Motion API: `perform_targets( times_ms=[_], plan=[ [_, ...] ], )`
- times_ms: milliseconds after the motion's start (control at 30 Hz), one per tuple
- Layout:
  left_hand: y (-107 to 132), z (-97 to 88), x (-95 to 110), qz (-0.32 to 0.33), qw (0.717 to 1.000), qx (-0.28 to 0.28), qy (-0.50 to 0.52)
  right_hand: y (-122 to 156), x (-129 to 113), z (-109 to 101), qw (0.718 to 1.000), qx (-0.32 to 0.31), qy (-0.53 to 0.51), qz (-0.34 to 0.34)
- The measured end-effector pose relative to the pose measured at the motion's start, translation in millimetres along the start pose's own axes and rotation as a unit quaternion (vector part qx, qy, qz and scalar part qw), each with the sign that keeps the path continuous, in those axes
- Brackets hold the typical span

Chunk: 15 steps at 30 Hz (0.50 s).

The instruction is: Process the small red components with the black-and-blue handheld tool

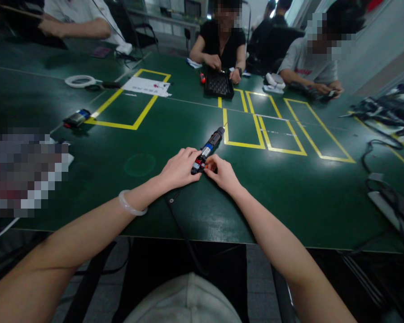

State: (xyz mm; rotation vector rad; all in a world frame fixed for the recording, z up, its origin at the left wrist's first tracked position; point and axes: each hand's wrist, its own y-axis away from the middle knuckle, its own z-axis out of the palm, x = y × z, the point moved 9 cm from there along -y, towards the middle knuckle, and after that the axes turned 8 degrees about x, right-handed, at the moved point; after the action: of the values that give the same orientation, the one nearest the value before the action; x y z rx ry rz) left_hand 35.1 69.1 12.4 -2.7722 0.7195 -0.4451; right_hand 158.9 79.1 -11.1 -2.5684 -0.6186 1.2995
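A black electric screwdriver (210,144) with a blue band lies on the green table (276,197), its tip pointing away from me. My left hand (180,168) is curled around its near end from the left. My right hand (223,172) pinches the same end from the right, where red and orange parts show. A black cable (180,220) runs from that end back over the table's near edge. I wear a pale bangle (131,204) on the left wrist.
Yellow tape rectangles (265,130) mark the table. A second screwdriver (76,118) lies at left, a white ring (80,81) and a paper (147,86) beyond. Three other people sit across; one works at a black tray (218,84). Cables and devices (390,202) crowd the right edge.
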Motion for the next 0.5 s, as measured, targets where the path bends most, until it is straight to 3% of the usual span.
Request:
perform_targets(
  times_ms=[267, 500],
  plan=[
    [-1.2, -3.6, 4.3, 0.006, 1.000, 0.020, -0.018, 2.5, -6.5, -1.8, 0.999, -0.010, -0.023, -0.022],
    [-5.3, -5.3, 5.7, -0.027, 0.997, 0.027, -0.062, 2.6, -9.2, -0.8, 0.999, -0.013, -0.022, -0.036]
  ],
)
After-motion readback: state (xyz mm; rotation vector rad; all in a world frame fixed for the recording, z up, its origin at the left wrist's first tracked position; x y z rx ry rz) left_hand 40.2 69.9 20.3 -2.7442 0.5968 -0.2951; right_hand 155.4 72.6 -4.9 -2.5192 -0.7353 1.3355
